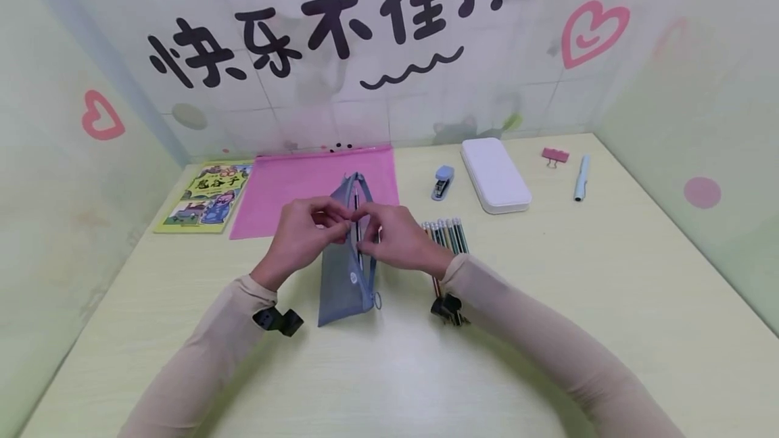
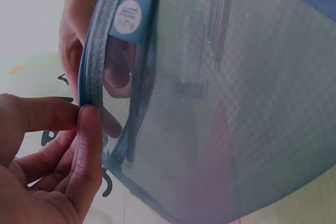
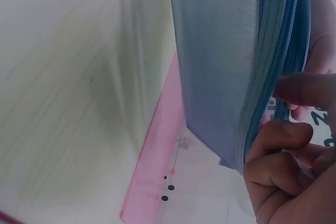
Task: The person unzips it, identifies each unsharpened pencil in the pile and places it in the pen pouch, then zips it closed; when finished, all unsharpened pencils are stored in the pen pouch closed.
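A blue mesh pencil case stands on the table, its zipped top unzipped and gaping. On the left edge of the opening, my left hand pinches the zip band between thumb and finger; the left wrist view shows this pinch by the zip tape. My right hand is at the opposite edge, some fingers curled against the case wall and a finger reaching over into the opening. Slim pen-like items show through the mesh. A ring pull hangs at the near end.
Several pencils lie in a row beneath the right forearm. Behind the case is a pink folder, with a yellow booklet to its left. A stapler, white box, binder clip and light-blue pen lie right.
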Demonstrator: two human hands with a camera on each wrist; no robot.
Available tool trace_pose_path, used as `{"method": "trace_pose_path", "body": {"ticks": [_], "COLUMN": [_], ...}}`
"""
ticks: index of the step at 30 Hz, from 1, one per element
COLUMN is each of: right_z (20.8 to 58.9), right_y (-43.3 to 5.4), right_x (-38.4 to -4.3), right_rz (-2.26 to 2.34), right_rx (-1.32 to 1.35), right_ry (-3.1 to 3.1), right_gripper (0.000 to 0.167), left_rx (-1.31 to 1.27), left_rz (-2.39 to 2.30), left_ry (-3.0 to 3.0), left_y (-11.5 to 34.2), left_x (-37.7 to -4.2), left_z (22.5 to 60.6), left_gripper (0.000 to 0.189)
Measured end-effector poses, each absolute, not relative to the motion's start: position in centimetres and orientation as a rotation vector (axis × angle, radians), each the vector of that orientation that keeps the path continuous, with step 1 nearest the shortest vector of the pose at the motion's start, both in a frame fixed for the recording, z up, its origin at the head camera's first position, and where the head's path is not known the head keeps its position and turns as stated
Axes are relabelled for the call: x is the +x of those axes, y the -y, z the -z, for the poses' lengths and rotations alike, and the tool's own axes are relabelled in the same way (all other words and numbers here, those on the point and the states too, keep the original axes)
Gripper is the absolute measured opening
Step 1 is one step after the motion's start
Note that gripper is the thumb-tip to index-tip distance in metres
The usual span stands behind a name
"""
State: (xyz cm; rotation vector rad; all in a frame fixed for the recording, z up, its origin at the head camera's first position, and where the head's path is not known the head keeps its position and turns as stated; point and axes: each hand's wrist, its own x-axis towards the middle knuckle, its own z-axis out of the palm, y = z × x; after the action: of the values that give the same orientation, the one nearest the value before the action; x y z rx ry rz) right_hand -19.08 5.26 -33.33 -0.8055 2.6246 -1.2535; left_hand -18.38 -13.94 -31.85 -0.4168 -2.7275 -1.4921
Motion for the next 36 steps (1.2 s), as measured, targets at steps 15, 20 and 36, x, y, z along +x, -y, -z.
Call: {"method": "trace_pose_path", "body": {"ticks": [15,20,36], "right_z": [34.2,35.5,37.0], "right_y": [-12.6,-14.8,-13.8], "right_x": [-19.6,-20.0,-20.3], "right_rz": [0.985,0.83,0.734], "right_rx": [-0.771,-0.753,-0.814], "right_ry": [-2.788,-2.742,-2.652], "right_gripper": [0.018,0.015,0.014], "left_rx": [-0.363,-0.356,-0.349], "left_rz": [1.502,1.498,1.501], "left_ry": [2.747,2.755,2.773], "left_y": [14.6,14.7,14.9], "left_x": [-18.8,-18.8,-19.2], "left_z": [32.7,32.6,32.8], "left_gripper": [0.007,0.007,0.008]}}
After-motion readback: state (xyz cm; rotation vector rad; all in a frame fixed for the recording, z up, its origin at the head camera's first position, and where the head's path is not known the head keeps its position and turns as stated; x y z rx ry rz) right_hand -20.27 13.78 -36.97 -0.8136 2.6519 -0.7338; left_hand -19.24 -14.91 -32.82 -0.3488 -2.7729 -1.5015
